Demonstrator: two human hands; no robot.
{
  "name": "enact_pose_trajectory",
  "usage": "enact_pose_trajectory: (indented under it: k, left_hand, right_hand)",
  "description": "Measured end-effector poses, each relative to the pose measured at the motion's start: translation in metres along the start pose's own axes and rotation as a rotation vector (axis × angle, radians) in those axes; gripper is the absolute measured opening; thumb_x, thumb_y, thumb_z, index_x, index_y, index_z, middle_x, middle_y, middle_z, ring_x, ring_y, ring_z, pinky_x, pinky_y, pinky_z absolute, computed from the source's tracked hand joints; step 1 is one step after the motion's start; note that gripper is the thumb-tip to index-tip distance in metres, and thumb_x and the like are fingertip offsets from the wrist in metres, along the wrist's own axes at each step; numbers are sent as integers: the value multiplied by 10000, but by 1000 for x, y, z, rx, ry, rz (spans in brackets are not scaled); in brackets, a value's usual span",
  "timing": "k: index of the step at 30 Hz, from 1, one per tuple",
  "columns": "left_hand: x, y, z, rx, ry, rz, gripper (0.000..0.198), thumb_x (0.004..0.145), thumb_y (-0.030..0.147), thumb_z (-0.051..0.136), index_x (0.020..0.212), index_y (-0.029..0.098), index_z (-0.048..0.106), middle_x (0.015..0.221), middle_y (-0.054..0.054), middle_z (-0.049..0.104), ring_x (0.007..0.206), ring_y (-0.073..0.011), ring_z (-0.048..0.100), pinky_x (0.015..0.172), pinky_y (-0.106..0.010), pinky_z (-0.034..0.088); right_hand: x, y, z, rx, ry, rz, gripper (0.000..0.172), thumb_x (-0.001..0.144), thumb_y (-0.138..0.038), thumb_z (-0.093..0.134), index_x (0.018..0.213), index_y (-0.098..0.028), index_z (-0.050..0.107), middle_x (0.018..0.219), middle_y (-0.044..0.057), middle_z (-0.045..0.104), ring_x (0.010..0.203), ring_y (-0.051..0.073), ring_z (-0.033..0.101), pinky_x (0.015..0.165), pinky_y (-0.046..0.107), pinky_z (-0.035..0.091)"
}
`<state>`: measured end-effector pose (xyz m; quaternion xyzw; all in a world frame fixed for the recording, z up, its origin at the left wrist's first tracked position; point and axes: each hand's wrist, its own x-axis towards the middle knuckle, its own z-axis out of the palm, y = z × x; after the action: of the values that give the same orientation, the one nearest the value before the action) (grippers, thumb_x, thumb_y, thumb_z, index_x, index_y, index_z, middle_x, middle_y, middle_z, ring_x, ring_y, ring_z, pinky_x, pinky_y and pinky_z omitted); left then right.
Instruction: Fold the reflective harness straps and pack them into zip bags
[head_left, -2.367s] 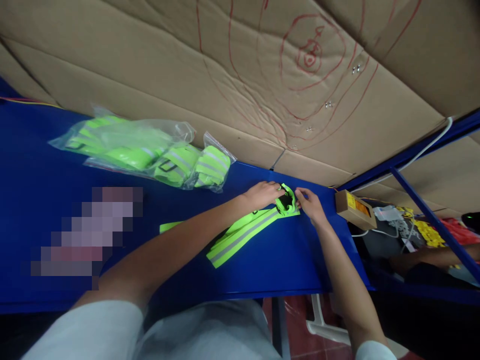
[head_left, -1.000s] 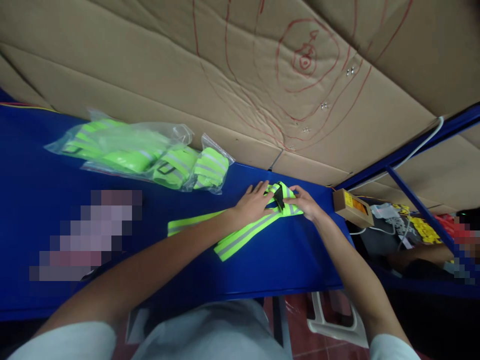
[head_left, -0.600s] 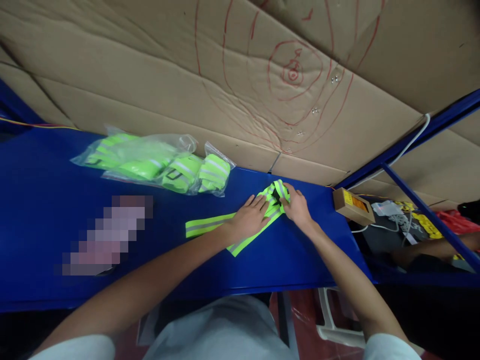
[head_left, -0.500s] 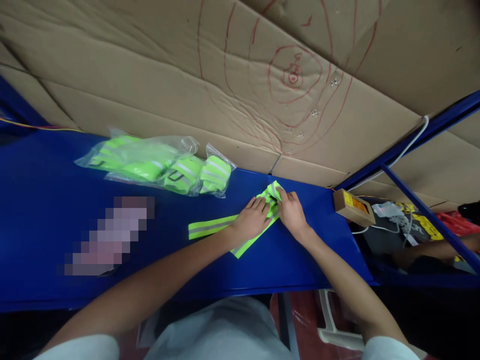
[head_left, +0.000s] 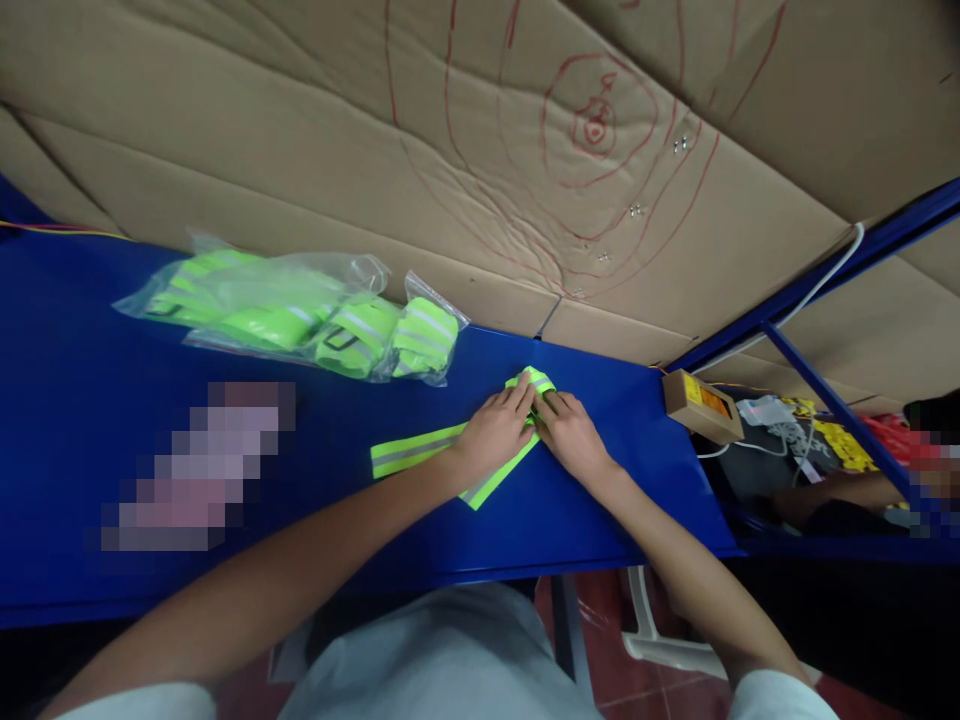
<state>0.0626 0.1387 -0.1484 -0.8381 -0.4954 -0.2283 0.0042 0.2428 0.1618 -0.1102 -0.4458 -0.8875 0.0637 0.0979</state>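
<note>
A neon-yellow reflective strap (head_left: 416, 453) with a grey stripe lies on the blue table. Its two flat tails spread toward the lower left, and its upper end is a folded bundle. My left hand (head_left: 493, 430) presses on the bundle from the left, fingers close together on the fabric. From the right, my right hand (head_left: 576, 432) grips the same bundle with curled fingers. The fingertips of both hands nearly meet there and hide part of the folds.
Clear bags of folded neon straps (head_left: 292, 315) lie along the cardboard wall (head_left: 322, 170). A pixelated patch covers something at left. A small cardboard box (head_left: 701, 407) stands at the table's right end. Past a blue frame bar, another person's arm (head_left: 840, 497) shows.
My left hand has shifted up onto the top of the bundle, and my right fingers have moved down and inward beside it. The camera view has shifted slightly.
</note>
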Motion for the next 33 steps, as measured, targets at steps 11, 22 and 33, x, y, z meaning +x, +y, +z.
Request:
enact_pose_trajectory:
  k: [11, 22, 33]
  left_hand:
    - [0, 2, 3, 42, -28, -10, 565, 1064, 388, 439, 1485, 15, 495, 1574, -269, 455, 1410, -357, 530, 1110, -440, 483]
    - [-2, 5, -3, 27, 1, 17, 389, 1008, 331, 581, 1308, 84, 584, 1318, -214, 628, 1224, -334, 607, 989, -432, 519]
    - [-7, 2, -5, 23, -14, 53, 328, 998, 342, 609, 1220, 101, 617, 1324, -220, 636, 1238, -327, 630, 1027, -437, 512]
  right_hand:
    - [26, 63, -16, 535, -10, 436, 548, 791, -575, 763, 1155, -176, 669, 1043, 98, 716, 814, 188, 661, 759, 327, 546]
    - [32, 39, -21, 889, -118, 564, 529, 626, -483, 918, 966, -199, 629, 947, 20, 712, 846, 159, 652, 727, 258, 523]
    - [41, 17, 0, 994, -14, 661, 536, 713, -613, 827, 956, -149, 716, 849, 100, 769, 715, 213, 713, 669, 332, 585]
